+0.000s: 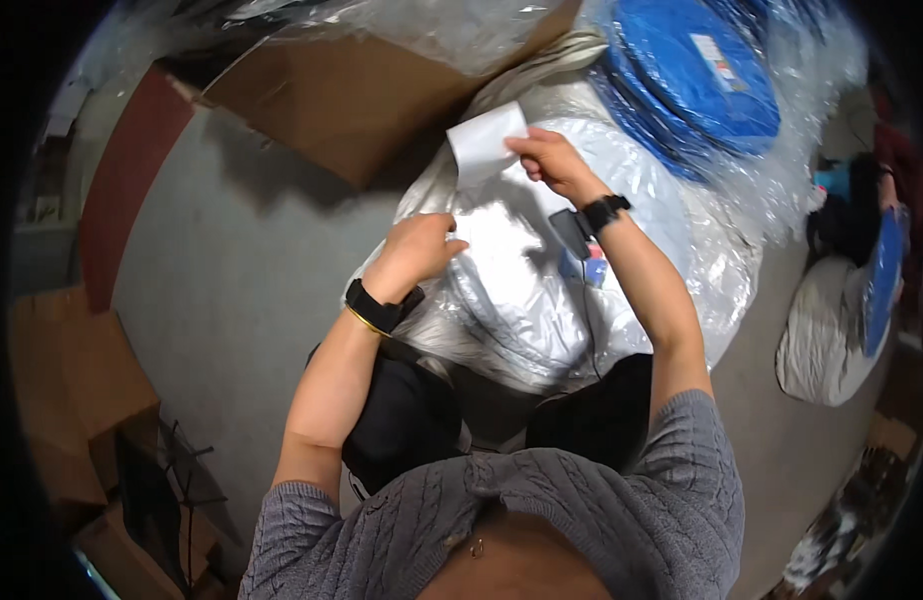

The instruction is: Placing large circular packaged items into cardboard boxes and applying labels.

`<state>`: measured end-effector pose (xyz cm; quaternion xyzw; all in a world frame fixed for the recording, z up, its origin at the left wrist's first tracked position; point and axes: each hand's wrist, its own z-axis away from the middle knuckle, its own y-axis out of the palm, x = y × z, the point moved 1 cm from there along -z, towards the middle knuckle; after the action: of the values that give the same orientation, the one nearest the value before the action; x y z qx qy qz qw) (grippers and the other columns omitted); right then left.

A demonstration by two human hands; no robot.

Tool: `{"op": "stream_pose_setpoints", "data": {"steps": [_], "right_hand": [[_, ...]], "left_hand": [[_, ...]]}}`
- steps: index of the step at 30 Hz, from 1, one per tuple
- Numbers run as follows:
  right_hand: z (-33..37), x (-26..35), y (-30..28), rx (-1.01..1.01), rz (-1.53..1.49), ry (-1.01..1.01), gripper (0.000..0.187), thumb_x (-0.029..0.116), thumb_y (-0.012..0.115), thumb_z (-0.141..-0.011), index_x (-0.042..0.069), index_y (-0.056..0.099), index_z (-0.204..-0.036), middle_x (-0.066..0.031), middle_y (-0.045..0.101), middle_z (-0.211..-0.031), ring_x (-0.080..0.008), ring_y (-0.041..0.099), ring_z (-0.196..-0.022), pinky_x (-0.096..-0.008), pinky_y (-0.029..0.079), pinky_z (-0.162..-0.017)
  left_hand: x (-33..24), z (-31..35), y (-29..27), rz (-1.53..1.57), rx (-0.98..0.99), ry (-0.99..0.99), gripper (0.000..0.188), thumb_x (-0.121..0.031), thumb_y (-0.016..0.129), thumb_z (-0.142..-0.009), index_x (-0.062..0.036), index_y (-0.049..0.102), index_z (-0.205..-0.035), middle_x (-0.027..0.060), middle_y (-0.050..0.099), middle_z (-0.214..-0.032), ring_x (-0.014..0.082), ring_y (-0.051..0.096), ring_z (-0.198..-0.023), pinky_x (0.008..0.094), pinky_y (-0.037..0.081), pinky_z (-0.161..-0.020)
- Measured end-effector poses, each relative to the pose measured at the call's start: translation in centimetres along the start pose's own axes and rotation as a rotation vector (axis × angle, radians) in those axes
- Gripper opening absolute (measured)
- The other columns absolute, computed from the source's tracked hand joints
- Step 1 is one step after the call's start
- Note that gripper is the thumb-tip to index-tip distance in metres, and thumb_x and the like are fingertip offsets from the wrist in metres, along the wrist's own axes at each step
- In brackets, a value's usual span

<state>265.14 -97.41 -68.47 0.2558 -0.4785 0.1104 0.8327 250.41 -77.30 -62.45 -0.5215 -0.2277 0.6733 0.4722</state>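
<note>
My right hand (552, 160) pinches a small white sheet (488, 142), paper or a label, by its right edge. It is raised over a round bundle (542, 320) in shiny silver-white fabric, wrapped in clear plastic. At the bundle's left side my left hand (419, 252) has its fingers curled in, thumb toward the bundle; whatever they may grip is hidden. A dark flat device (571, 234) with a thin cable hangs by my right wrist, above a small red-and-blue label (596, 268) on the bundle.
Blue round folded packs (697, 75) in clear plastic lie at the far right. A large open cardboard box (327, 100) stands far left, more cartons (82, 380) at left. Another white round bundle (824, 335) rests on the floor at right. A thin black stand (189, 480) is lower left.
</note>
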Motion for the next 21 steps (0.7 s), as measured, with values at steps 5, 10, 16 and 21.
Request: {"op": "stream_pose_setpoints", "data": {"steps": [5,10,16,21], "right_hand": [[12.3,3.1,-0.9,-0.135,-0.261,-0.194,0.018,0.011,0.058,-0.091,0.003,0.054,-0.107,-0.0020,0.055,-0.069,-0.0088,0.050,-0.055,-0.0212,0.042,-0.050],[19.8,0.9,-1.2,-0.202,0.953,-0.715,0.035,0.015,0.066,-0.084,0.004,0.061,-0.117,-0.0100,0.064,-0.111,-0.0260,0.059,-0.105,-0.0357,0.044,-0.093],[21.8,0.4,-0.9,-0.065,0.592,-0.466,0.041,0.020,0.061,-0.088,0.006,0.056,-0.126,-0.0094,0.059,-0.119,-0.0178,0.059,-0.100,-0.0291,0.046,-0.085],[21.2,0.2,-4.1,-0.303,0.193,-0.616,0.038,0.007,0.057,-0.090,0.001,0.048,-0.127,-0.0138,0.055,-0.127,-0.0192,0.058,-0.106,-0.0301,0.046,-0.091]], "left_hand": [[-1.9,-3.5,0.4,1.051,0.300,-0.006,0.045,-0.034,0.042,-0.100,0.0039,0.051,-0.123,0.0186,0.068,-0.091,0.0219,0.066,-0.073,0.0315,0.053,-0.069],[-7.5,-4.3,1.5,1.764,0.654,0.039,0.059,-0.044,0.032,-0.100,0.0050,0.044,-0.130,0.0191,0.059,-0.120,0.0284,0.061,-0.107,0.0356,0.053,-0.087],[-8.1,-4.1,2.5,1.482,0.378,-0.024,0.034,-0.016,0.055,-0.095,0.0022,0.053,-0.124,0.0098,0.065,-0.110,0.0161,0.063,-0.099,0.0288,0.051,-0.087],[-9.0,-3.4,2.6,1.122,0.100,0.189,0.036,-0.014,0.057,-0.094,0.0019,0.053,-0.126,0.0059,0.066,-0.107,0.0082,0.061,-0.094,0.0218,0.048,-0.085]]}}
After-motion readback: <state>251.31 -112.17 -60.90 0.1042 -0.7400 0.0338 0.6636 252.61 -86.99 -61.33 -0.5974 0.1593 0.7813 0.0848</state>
